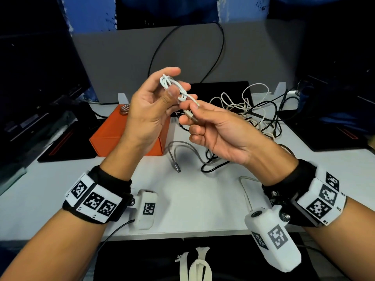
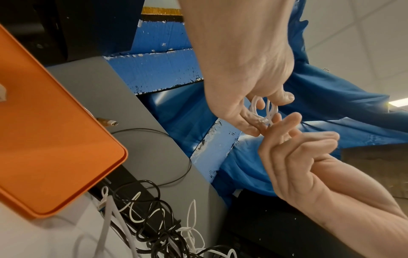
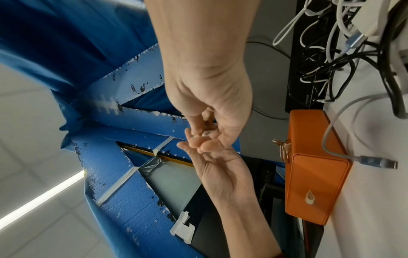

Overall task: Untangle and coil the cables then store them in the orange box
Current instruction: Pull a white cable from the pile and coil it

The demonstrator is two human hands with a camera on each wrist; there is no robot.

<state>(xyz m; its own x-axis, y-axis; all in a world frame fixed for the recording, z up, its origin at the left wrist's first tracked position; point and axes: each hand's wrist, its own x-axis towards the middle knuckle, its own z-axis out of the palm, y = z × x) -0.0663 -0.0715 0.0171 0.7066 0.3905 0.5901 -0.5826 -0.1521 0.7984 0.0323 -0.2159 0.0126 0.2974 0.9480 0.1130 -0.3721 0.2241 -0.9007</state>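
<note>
Above the table my left hand (image 1: 176,88) holds a small coil of white cable (image 1: 169,83) between thumb and fingers. My right hand (image 1: 190,114) pinches that cable's loose end by its metal plug (image 1: 191,117), just below the coil. The left wrist view has the white cable loops (image 2: 262,109) under the left hand's fingers (image 2: 247,122), with the right hand (image 2: 284,137) touching them. In the right wrist view both hands meet and the cable is mostly hidden. The orange box (image 1: 113,136) stands on the table behind my left hand.
A tangle of black and white cables (image 1: 255,112) lies at the right rear of the white table (image 1: 192,199). A grey cable with a USB plug (image 1: 177,167) lies beside the box. A braided coil (image 1: 124,109) sits at the box's far end. Black mats flank the table.
</note>
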